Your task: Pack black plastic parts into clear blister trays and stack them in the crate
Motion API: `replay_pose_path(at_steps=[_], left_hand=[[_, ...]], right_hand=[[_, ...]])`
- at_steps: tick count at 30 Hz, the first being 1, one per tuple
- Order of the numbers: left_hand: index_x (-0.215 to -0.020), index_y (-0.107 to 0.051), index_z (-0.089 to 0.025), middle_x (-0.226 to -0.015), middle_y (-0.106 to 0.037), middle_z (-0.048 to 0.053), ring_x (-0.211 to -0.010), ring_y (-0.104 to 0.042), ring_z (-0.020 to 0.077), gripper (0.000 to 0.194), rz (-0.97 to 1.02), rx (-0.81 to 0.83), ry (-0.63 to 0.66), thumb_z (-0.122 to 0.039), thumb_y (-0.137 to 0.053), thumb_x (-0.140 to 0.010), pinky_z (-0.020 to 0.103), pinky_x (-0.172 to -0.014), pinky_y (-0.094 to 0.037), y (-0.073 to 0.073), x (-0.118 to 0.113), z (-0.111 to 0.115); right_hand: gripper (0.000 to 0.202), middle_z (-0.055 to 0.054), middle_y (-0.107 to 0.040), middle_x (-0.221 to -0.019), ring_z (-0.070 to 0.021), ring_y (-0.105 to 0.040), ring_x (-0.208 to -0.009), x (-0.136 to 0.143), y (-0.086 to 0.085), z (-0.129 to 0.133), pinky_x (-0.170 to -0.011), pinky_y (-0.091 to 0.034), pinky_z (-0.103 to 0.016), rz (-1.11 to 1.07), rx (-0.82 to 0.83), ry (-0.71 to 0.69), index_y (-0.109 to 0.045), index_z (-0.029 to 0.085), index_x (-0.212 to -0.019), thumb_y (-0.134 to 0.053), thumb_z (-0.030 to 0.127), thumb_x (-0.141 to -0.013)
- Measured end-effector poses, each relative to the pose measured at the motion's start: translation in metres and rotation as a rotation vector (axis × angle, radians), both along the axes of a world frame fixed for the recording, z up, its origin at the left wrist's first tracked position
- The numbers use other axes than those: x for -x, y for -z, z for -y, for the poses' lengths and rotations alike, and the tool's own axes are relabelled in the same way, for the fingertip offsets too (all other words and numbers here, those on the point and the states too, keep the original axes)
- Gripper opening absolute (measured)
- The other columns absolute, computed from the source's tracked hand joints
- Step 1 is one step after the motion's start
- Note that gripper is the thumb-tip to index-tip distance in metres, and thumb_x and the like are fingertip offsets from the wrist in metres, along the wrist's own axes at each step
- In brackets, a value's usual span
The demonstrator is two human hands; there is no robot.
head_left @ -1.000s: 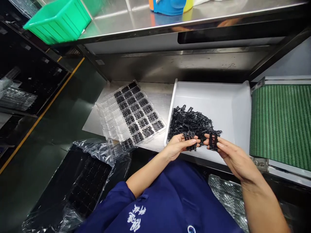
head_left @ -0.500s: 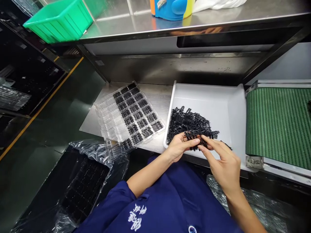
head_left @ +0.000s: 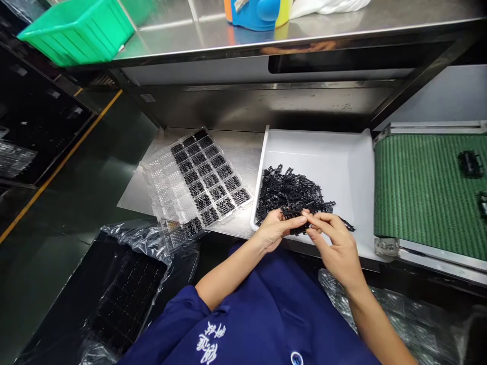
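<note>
My left hand is closed around a small stack of thin black plastic parts, its thumb across the top. At the stack's right end, the thumb and fingertips of my right hand pinch in close, partly hiding the parts there. Both hands are over the near edge of a white tray. Inside it, just beyond my fingers, lies a loose heap of the same black parts. To the left, a clear blister tray holds rows of such parts in its compartments.
A green conveyor belt on the right carries dark pieces. Above the bench runs a metal shelf with a green bin. At lower left is a black compartmented tray in clear plastic wrap.
The whole view has shifted slightly, so the scene sits further left. Dark pieces now show on the belt. My right fingers have drawn in closer on the stack.
</note>
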State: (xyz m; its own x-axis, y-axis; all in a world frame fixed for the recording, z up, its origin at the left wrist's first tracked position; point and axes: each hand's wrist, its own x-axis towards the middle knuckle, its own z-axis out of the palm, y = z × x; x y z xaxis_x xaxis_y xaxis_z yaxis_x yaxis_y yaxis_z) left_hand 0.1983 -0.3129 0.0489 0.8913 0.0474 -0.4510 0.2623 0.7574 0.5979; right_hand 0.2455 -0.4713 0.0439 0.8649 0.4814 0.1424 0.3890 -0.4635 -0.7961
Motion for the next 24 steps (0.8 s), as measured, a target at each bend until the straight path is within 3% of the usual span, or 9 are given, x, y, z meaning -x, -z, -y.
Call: replay_pose_path(at_steps=[3,6,9,12,15,18,20,22,24], left_hand=[[-0.093,-0.075,-0.012,-0.092,-0.076,0.008,-0.086,-0.069,0.0176,0.049,-0.021,0.041,-0.022,-0.035,-0.094,-0.055,0.037,-0.097,-0.048,0.003,-0.002,-0.001],[-0.093,-0.076,-0.013,-0.094,-0.076,0.008,-0.088,-0.070,0.0182,0.044,-0.024,0.073,-0.010,-0.035,-0.093,-0.058,0.038,-0.101,-0.047,0.007,-0.003,-0.002],[-0.093,-0.077,-0.014,-0.099,-0.076,0.009,-0.094,-0.070,0.0200,0.040,-0.016,0.085,0.008,-0.033,-0.091,-0.062,0.037,-0.102,-0.047,0.010,-0.002,-0.003],[-0.094,-0.076,-0.014,-0.105,-0.075,0.011,-0.095,-0.070,0.0202,0.033,-0.027,0.113,0.014,-0.030,-0.088,-0.068,0.036,-0.098,-0.050,0.012,0.000,-0.007],[-0.096,-0.076,-0.013,-0.106,-0.074,0.013,-0.090,-0.070,0.0183,0.027,-0.071,0.150,0.043,-0.028,-0.083,-0.075,0.035,-0.091,-0.053,0.013,0.002,-0.014],[-0.097,-0.075,-0.011,-0.101,-0.075,0.012,-0.084,-0.071,0.0162,0.023,-0.133,0.206,0.111,-0.026,-0.078,-0.080,0.030,-0.083,-0.055,0.014,0.004,-0.020],[-0.096,-0.075,-0.011,-0.095,-0.075,0.010,-0.081,-0.071,0.0157,0.020,-0.162,0.259,0.162,-0.025,-0.076,-0.082,0.028,-0.078,-0.055,0.014,0.004,-0.022],[-0.093,-0.075,-0.011,-0.088,-0.075,0.009,-0.078,-0.071,0.0161,0.019,-0.173,0.293,0.188,-0.025,-0.077,-0.081,0.029,-0.075,-0.055,0.012,0.005,-0.022],[-0.088,-0.074,-0.012,-0.084,-0.074,0.007,-0.077,-0.070,0.0162,0.019,-0.164,0.284,0.169,-0.026,-0.081,-0.078,0.030,-0.076,-0.056,0.010,0.006,-0.021]], right_hand=[[0.048,-0.014,-0.064,-0.116,-0.0251,-0.064,-0.096,-0.037,0.032,0.021,-0.092,-0.052,-0.045,-0.139,0.224,0.232,-0.067,0.018,-0.124,-0.037,0.048,-0.101],[0.044,-0.022,-0.061,-0.121,-0.0307,-0.061,-0.107,-0.077,0.068,0.037,-0.097,-0.047,-0.054,-0.201,0.410,0.446,-0.062,0.008,-0.123,-0.050,0.041,-0.098],[0.036,-0.013,-0.063,-0.120,-0.0245,-0.062,-0.107,-0.103,0.094,0.044,-0.094,-0.051,-0.048,-0.271,0.514,0.501,-0.062,0.014,-0.120,-0.061,0.040,-0.095],[0.031,-0.008,-0.066,-0.115,-0.0195,-0.064,-0.100,-0.111,0.101,0.046,-0.088,-0.054,-0.040,-0.240,0.500,0.452,-0.064,0.017,-0.114,-0.062,0.042,-0.095],[0.027,-0.009,-0.069,-0.102,-0.0222,-0.067,-0.094,-0.105,0.086,0.041,-0.086,-0.053,-0.041,-0.142,0.413,0.339,-0.068,0.017,-0.102,-0.062,0.042,-0.093],[0.030,-0.012,-0.069,-0.114,-0.0278,-0.066,-0.104,-0.081,0.051,0.024,-0.093,-0.052,-0.044,-0.032,0.277,0.196,-0.071,0.021,-0.107,-0.063,0.043,-0.090],[0.030,-0.009,-0.064,-0.125,-0.0262,-0.063,-0.113,-0.058,0.023,0.012,-0.099,-0.050,-0.043,0.070,0.134,0.037,-0.071,0.026,-0.115,-0.063,0.042,-0.090],[0.027,-0.006,-0.064,-0.124,-0.0223,-0.063,-0.113,-0.037,-0.003,0.003,-0.100,-0.050,-0.039,0.180,-0.004,-0.171,-0.070,0.032,-0.120,-0.061,0.031,-0.094],[0.037,-0.005,-0.065,-0.122,-0.0197,-0.063,-0.113,-0.023,-0.022,0.001,-0.099,-0.051,-0.037,0.247,-0.061,-0.344,-0.065,0.035,-0.129,-0.056,0.020,-0.096]])
